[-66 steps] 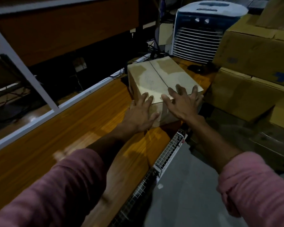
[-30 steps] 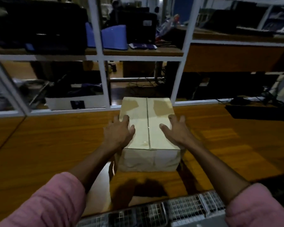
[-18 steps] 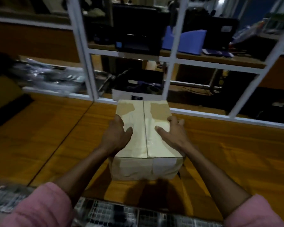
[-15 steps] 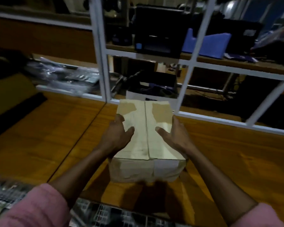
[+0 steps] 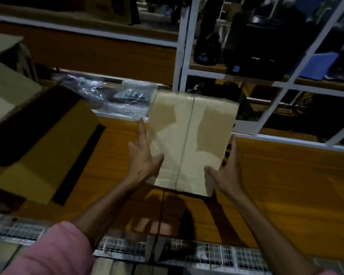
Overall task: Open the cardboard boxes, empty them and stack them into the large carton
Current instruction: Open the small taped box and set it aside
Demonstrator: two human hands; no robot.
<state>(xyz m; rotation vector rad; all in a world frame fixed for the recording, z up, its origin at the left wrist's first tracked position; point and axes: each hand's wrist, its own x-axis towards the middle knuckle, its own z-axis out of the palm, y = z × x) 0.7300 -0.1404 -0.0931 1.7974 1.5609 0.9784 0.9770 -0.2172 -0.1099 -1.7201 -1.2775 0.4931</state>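
Showing one sealed cardboard box (image 5: pixel 191 139) between two hands, left hand (image 5: pixel 141 159) and right hand (image 5: pixel 226 173); one open large carton (image 5: pixel 48 147) left of it.

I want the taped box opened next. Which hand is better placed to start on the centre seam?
Probably the left hand: its thumb already lies on the taped box top near the seam; the right hand flanks its side.

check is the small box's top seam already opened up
No, the small box has both top flaps lying flat and meeting along a closed centre seam.
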